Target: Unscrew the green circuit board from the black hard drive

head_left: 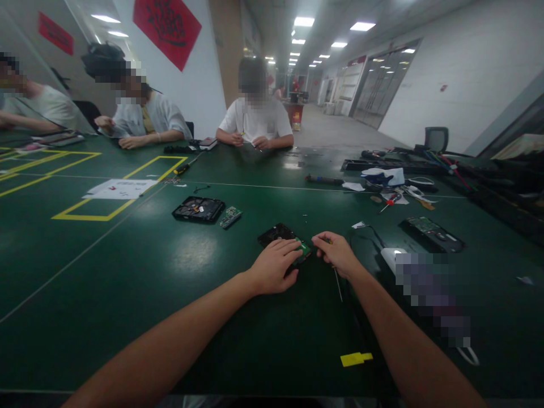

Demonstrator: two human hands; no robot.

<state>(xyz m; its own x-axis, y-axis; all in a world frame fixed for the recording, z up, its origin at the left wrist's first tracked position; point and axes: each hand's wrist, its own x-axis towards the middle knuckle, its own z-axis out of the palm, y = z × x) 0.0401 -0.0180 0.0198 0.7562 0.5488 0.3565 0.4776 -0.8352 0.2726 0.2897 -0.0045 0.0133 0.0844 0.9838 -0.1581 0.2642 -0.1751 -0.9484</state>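
Note:
A hard drive (278, 233) with a green circuit board lies on the green table in front of me. My left hand (276, 263) rests across its near side, fingers stretched over the board, covering part of it. Just right of the drive, my right hand (334, 249) is closed around a screwdriver (338, 284). Its thin metal shaft points back toward me, and a bit of yellow handle shows between the fingers. Thumb and forefinger are pinched together near the board's edge; whether something small sits between them I cannot make out.
An opened drive casing (199, 209) and a loose circuit board (230, 217) lie to the left. Another drive (432, 234) lies at right, behind a blurred-out white-ended object (389, 258). A yellow tag (356, 359) lies near me. A red screwdriver (390, 202) lies farther back. People sit across the table.

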